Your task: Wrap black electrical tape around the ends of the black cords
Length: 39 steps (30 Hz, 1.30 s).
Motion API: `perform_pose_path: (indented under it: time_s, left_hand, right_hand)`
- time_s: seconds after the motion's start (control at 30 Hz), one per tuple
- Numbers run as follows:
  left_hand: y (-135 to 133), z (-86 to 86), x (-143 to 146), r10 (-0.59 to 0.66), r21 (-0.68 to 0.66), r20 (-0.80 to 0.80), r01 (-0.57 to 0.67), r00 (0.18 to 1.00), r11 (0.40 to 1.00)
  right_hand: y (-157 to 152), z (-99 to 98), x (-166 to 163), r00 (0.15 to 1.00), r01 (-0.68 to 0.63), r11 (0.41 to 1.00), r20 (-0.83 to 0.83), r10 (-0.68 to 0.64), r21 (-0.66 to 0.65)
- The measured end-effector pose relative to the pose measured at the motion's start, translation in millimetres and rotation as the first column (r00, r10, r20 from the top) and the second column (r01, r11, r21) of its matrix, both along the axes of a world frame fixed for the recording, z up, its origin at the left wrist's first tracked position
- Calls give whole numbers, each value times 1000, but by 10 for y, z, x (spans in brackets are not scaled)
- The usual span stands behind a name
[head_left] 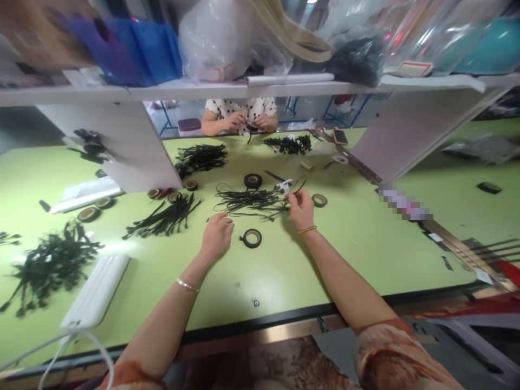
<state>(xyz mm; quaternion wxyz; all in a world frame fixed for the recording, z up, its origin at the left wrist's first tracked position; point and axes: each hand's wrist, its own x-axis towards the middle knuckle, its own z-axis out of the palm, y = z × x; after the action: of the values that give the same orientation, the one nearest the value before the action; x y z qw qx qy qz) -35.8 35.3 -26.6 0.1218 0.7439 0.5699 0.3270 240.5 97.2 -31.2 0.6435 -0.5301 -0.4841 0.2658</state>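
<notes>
My right hand point(301, 210) is closed in a pinch on a thin black cable, at the right end of a loose bunch of black cables point(252, 200). My left hand point(217, 235) rests low over the table left of that bunch, fingers loosely bent and a little apart, with nothing visible in them. A tiny dark bit shows by its fingertips, and I cannot make out what it is. Between my hands lies a roll of black tape point(259, 242). Another tape roll point(325, 200) sits just right of my right hand, and a third tape roll point(247, 184) is behind the bunch.
More black cable bundles point(164, 218) lie to the left. A white power bank point(97, 290) with a cord is at the front left. Across the green table point(284, 281) a co-worker's hands point(239, 120) hold a black piece. An overhead shelf point(162, 93) carries bags and bins.
</notes>
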Motion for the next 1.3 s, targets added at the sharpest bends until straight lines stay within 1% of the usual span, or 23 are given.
perform_pose_path:
  time_s: [0.03, 0.07, 0.1, 0.17, 0.27, 0.33, 0.5, 0.63, 0.7, 0.77, 0.8, 0.9, 0.97, 1.07, 1.17, 1.3]
  left_hand:
    - [3, -6, 1, -4, 0, 1, 4, 1000, 1000]
    - [6, -12, 1, -7, -4, -2, 7, 1000, 1000]
    - [10, -16, -1, -10, -9, -9, 10, 1000, 1000]
    - [19, -26, -8, -19, -17, -23, 19, 1000, 1000]
    - [35, -40, -22, -36, -24, -34, 35, 999, 999]
    - [40, -44, -26, -45, -33, -40, 44, 998, 998]
    - [30, -13, -14, -59, -67, -38, 57, 998, 996]
    - [14, 19, 1, -54, -75, -21, 52, 998, 996]
    - [10, 24, 3, -52, -77, -21, 51, 998, 996]
    - [9, 23, 1, -52, -77, -24, 50, 998, 996]
    - [9, 21, -1, -53, -76, -28, 50, 998, 996]
    - [8, 18, 1, -53, -78, -42, 49, 998, 996]
    - [0, 23, 11, -52, -88, -44, 48, 998, 995]
    - [-21, 41, 34, -60, -84, -22, 58, 998, 995]
    - [-43, 60, 56, -75, -85, 6, 76, 997, 994]
    - [-72, 93, 89, -130, -78, 68, 135, 989, 988]
  right_hand:
    - [28, -9, 23, 993, -9, 1000, -117, 9, -4]
    - [53, -17, 46, 980, -14, 1000, -197, 11, -14]
    - [74, -21, 68, 970, -20, 1000, -244, 14, -24]
    - [99, -21, 103, 958, -53, 998, -284, 40, -39]
    - [103, -1, 130, 920, -184, 981, -361, 151, -60]
    - [94, 16, 130, 897, -238, 970, -396, 198, -55]
    - [79, 48, 117, 864, -235, 971, -448, 228, 41]
    - [74, 63, 111, 850, -246, 967, -465, 248, 66]
    - [66, 75, 100, 863, -235, 969, -444, 241, 68]
    - [56, 91, 85, 881, -212, 976, -423, 213, 51]
    - [51, 100, 79, 877, -207, 977, -435, 205, 42]
    - [37, 131, 69, 836, -183, 983, -520, 173, 32]
    - [24, 149, 64, 825, -170, 985, -546, 142, -1]
    - [-6, 172, 38, 818, -203, 978, -558, 138, -55]
    - [-49, 196, -16, 835, -238, 966, -530, 150, -103]
    - [-120, 240, -114, 816, -297, 944, -552, 173, -143]
